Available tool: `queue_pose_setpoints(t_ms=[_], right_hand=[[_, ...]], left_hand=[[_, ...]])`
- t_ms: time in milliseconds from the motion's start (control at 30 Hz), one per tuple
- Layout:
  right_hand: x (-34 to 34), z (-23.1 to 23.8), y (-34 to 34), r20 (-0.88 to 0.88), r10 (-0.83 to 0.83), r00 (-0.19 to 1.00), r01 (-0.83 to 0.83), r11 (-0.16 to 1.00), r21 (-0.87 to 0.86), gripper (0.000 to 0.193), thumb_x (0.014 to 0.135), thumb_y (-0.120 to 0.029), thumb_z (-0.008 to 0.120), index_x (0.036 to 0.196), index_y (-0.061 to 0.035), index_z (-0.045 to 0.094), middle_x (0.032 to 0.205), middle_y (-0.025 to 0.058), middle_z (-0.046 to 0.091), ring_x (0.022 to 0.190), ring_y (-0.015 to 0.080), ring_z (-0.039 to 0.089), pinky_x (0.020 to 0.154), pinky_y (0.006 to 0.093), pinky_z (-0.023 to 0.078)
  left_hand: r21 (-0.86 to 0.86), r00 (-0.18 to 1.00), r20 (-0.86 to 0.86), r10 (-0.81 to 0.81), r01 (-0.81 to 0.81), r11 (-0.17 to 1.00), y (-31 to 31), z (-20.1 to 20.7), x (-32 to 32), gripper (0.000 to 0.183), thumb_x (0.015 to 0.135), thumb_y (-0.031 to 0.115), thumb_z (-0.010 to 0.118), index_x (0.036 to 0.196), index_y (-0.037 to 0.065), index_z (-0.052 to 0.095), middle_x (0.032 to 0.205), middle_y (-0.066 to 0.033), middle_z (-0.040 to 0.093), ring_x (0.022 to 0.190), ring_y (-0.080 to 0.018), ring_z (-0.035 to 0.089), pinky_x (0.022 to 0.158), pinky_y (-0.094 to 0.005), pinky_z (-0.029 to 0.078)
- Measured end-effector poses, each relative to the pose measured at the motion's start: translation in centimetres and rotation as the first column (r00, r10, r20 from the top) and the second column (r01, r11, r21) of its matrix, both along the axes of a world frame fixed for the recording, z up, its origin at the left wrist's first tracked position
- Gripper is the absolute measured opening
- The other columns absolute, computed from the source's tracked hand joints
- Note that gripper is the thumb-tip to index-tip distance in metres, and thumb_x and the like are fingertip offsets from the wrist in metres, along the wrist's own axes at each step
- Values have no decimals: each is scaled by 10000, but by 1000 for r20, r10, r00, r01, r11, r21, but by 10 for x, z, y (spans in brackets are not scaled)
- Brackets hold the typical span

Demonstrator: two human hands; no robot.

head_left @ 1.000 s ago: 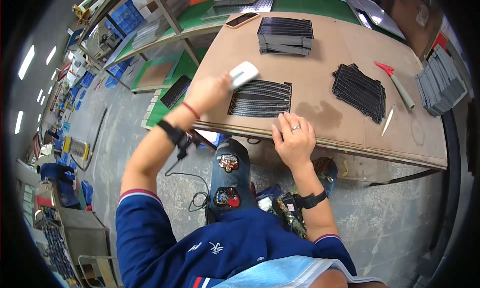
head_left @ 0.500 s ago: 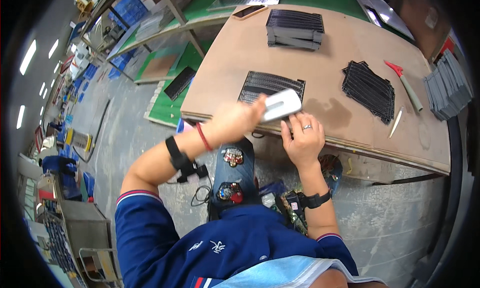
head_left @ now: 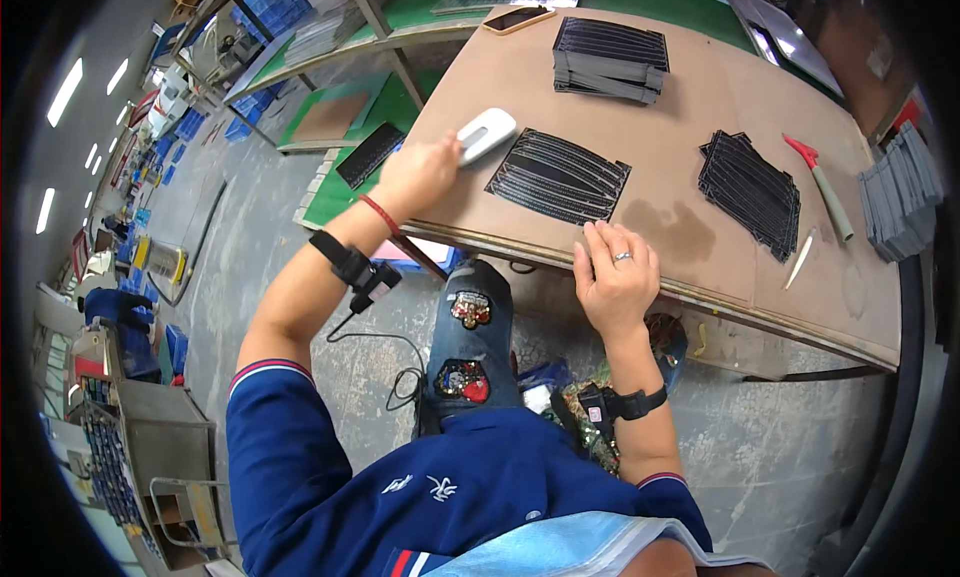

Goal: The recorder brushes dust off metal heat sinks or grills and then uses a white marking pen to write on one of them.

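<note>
A white, rounded flat tool (head_left: 487, 137) with a long grey slot is gripped in my left hand (head_left: 418, 177), whose fingers are closed around its near end. The tool is just left of a black panel (head_left: 560, 175) with rows of pale lines, lying on the table. I cannot tell whether the tool touches the tabletop. My right hand (head_left: 617, 277), with a ring on one finger, rests at the table's near edge. Its fingers are stretched out, tips beside the panel's near right corner, with nothing held.
A neat stack of black panels (head_left: 611, 62) stands at the back, near a phone (head_left: 519, 20). To the right lie a loose pile of panels (head_left: 750, 192), a red-and-green handled tool (head_left: 825, 192) and a thin pale tool (head_left: 799, 260). A grey stack (head_left: 900, 197) stands at the right edge.
My left hand has swung left with the white tool, from over the panel's near edge to beside its left side. The right hand stays by the near corner. The view has shifted slightly.
</note>
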State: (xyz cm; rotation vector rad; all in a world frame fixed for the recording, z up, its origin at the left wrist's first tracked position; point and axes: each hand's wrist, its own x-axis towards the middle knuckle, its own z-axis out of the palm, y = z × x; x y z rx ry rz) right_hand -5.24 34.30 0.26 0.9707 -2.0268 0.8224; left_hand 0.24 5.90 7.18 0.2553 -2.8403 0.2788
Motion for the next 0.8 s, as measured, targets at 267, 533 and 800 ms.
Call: queue_pose_setpoints(t_ms=[267,533,800], right_hand=[[0,0,6,0,-22,1000,22,1000,6,235,763,-204,699,946,-57,702,964,48,667,926,243,608,801,380,468],[1,-6,3,-4,-23,1000,23,1000,10,229,771,-198,689,951,-57,702,965,53,666,927,244,609,803,380,467],[-1,-6,0,0,18,1000,-18,1000,0,216,769,-172,677,951,-59,704,952,53,672,922,239,614,808,377,465]], left_hand=[[-35,970,98,-222,226,973,68,-11,24,223,922,180,441,1077,46,529,541,-132,586,444,-302,594,390,-442,470],[86,947,151,-284,273,958,68,-1,20,366,910,212,459,1229,38,508,567,-120,600,471,-283,610,399,-427,478],[-9,968,250,19,-17,1000,3,13,-47,256,917,228,454,1000,16,573,734,-151,672,656,-322,667,584,-449,533]])
